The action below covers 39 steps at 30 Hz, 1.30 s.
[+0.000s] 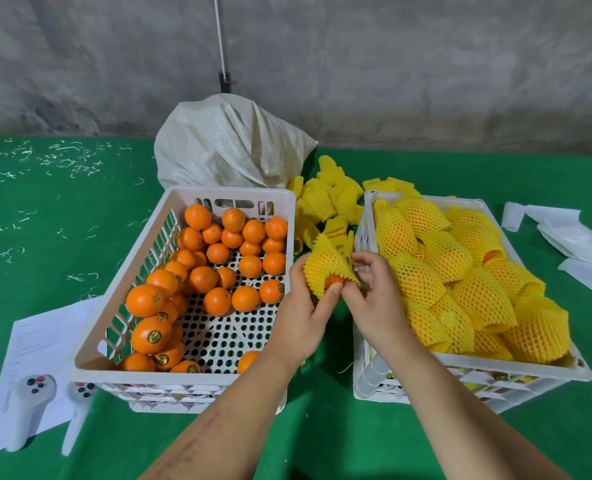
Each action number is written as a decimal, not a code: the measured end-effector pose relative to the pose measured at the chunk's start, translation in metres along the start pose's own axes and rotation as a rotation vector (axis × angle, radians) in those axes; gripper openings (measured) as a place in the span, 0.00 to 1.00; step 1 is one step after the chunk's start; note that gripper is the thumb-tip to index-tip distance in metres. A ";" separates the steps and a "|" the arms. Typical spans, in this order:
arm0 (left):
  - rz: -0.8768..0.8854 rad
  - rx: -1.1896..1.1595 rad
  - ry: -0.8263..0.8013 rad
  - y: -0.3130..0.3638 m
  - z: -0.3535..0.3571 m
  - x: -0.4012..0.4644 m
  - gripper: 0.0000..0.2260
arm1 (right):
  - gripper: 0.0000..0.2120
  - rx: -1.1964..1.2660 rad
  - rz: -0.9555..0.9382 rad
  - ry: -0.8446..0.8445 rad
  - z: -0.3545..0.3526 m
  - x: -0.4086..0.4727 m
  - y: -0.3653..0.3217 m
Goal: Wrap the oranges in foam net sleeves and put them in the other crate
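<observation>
Over green cloth (322, 427), an orange (333, 280) is gripped by the left hand (305, 317) while its yellow foam net sleeve (325, 266) is pinched by the right hand (374, 299), bare oranges (215, 258) left, wrapped oranges (461, 278) right.

A green worktop (45, 209) runs up to a rough grey wall (391, 64), with pale shavings (62, 157) scattered far left. A white woven sack (225, 147) slumps at the back, a printed sheet (41, 341) under two white controllers (28, 407) lies front left, white paper pieces (564, 233) lie right
</observation>
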<state>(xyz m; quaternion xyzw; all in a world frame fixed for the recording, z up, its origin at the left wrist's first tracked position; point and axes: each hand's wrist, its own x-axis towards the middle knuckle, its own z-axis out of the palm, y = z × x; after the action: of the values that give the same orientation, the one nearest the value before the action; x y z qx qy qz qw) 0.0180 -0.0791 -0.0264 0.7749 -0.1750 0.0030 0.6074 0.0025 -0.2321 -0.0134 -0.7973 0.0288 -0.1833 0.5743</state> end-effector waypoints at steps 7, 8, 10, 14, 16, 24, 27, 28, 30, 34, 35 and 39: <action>0.017 -0.035 0.050 0.003 0.000 0.003 0.22 | 0.08 -0.132 -0.152 0.086 -0.003 -0.009 0.005; 0.012 -0.061 0.073 0.003 0.000 0.003 0.22 | 0.07 -0.157 -0.215 0.070 0.000 -0.012 0.005; 0.009 -0.094 0.116 0.001 -0.001 0.003 0.23 | 0.07 -0.150 -0.224 0.005 0.004 -0.014 0.003; -0.021 -0.154 0.085 -0.002 -0.004 0.002 0.29 | 0.22 -0.259 -0.059 -0.115 0.009 -0.009 -0.005; -0.048 -0.165 0.100 -0.005 -0.006 0.001 0.33 | 0.32 -0.256 0.029 -0.261 0.009 -0.010 -0.009; 0.122 0.126 -0.064 -0.003 -0.004 -0.002 0.46 | 0.26 -0.029 0.191 -0.291 0.004 -0.002 -0.021; 0.117 0.125 -0.027 -0.005 -0.003 0.000 0.46 | 0.30 -0.034 0.146 -0.267 0.004 -0.005 -0.023; 0.120 0.126 -0.027 -0.007 -0.003 0.000 0.47 | 0.32 -0.022 0.143 -0.231 0.002 -0.005 -0.024; 0.098 0.099 -0.058 -0.007 -0.003 0.000 0.49 | 0.34 0.001 0.184 -0.113 -0.012 -0.006 -0.031; 0.026 0.027 -0.033 -0.009 -0.002 0.003 0.42 | 0.35 -0.276 0.063 0.209 -0.083 -0.006 -0.036; 0.020 0.008 -0.027 -0.009 -0.003 0.003 0.40 | 0.36 -0.430 0.036 0.278 -0.105 -0.007 -0.031; 0.021 0.031 -0.010 -0.007 -0.003 0.004 0.29 | 0.45 -0.924 0.171 0.159 -0.145 -0.016 -0.007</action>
<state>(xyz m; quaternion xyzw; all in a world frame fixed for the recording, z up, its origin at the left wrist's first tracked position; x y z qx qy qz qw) 0.0246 -0.0762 -0.0317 0.7822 -0.1863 0.0080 0.5945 -0.0607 -0.3571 0.0281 -0.9475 0.2169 -0.1638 0.1687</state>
